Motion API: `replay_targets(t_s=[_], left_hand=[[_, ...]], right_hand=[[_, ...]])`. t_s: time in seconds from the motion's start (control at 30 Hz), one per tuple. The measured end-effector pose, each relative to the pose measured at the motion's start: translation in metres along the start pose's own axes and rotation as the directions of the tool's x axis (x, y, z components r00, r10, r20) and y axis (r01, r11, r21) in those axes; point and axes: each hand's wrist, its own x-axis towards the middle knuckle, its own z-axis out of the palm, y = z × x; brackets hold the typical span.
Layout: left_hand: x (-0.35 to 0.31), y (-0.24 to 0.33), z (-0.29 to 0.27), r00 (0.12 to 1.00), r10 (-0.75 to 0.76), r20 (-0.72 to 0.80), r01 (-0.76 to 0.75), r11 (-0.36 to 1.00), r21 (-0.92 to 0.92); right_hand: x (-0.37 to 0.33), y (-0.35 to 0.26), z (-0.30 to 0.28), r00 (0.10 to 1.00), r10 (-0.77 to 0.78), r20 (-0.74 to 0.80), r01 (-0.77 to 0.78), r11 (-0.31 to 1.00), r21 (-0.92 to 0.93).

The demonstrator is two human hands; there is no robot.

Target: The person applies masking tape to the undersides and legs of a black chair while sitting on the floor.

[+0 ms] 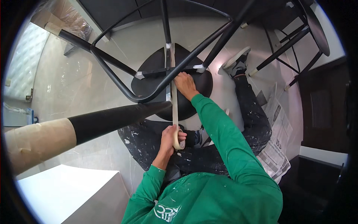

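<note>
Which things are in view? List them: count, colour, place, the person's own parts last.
Upturned stool: 1, black, beige-tipped, centre
Second stool: 1, black, upper right
Tape roll: 1, cream, lower centre
Tape strip: 1, cream, from roll to upturned stool
Newspaper: several sheets, grey, right
Block: 1, white, lower left
Carton: at least 1, brown, upper left
Plastic wrap: uncounted, clear, by carton
Quilted panel: 1, white, far left
Unclear item: 1, blue, left edge
Panelling: 2 areas, dark, top and right
Glossy surface: 1, black, lower right
Floor: 1, grey, beneath
Top: 1, green, bottom
Trousers: 1 pair, black, specked, lower centre
Shoe: at least 1, dark-and-white, upper right
Left hand: 1, bare, around roll
Right hand: 1, bare, on upturned stool
</note>
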Motion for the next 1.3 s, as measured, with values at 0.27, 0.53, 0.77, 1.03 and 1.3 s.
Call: replay_targets(t_s=[0.27,0.53,0.77,1.03,1.3], left_hand=[[-0.001,0.002,0.001,1.0,0.012,-0.001,-0.012,1.0,-0.023],[0.012,-0.01,-0.014,0.997,-0.064,-0.045,0.062,0.997,-0.042],[0.014,-0.009,-0.011,0.995,-0.099,-0.012,0.099,0.995,-0.024],[0.01,-0.009,-0.01,0.996,-0.086,-0.019,0.085,0.995,-0.044],[0.001,-0.001,-0.001,1.0,-0.013,-0.009,0.013,1.0,-0.026]], right_hand=[[0.001,-0.006,-0.004,0.996,0.051,0.068,-0.049,0.999,-0.021],[-0.017,-0.02,-0.03,0.93,0.334,0.153,-0.368,0.835,0.409],[-0.07,-0.049,-0.066,0.942,0.319,0.11,-0.331,0.817,0.471],[-0.069,-0.044,-0.063,0.994,0.096,0.051,-0.108,0.925,0.364],[-0.066,-0.031,-0.053,0.992,0.097,0.082,-0.123,0.894,0.43]])
